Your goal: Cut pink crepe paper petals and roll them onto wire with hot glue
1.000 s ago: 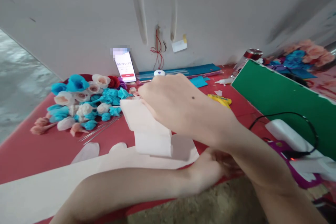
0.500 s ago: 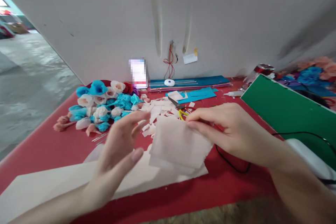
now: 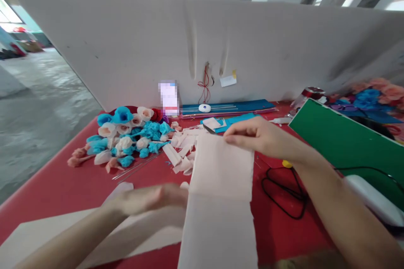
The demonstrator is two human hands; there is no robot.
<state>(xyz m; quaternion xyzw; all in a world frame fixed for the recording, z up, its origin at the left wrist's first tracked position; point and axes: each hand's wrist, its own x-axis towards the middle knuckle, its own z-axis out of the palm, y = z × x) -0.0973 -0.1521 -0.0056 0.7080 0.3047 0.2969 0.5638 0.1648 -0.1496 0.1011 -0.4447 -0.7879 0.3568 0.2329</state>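
pink paper strip [image 3: 221, 168] pinched at top by right fingers [image 3: 234, 139], left hand [image 3: 151, 199] beside.

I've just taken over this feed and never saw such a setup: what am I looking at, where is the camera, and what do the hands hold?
There is no machine: a person works with two bare hands, and the one camera sits on their head, looking forward and down. The right hand pinches the far edge of a pale paper strip that runs toward the viewer over a red table. The left hand, blurred, lies flat and open at the strip's left edge. Farther back lie paper flowers, cut paper scraps, a black cable and a green board.
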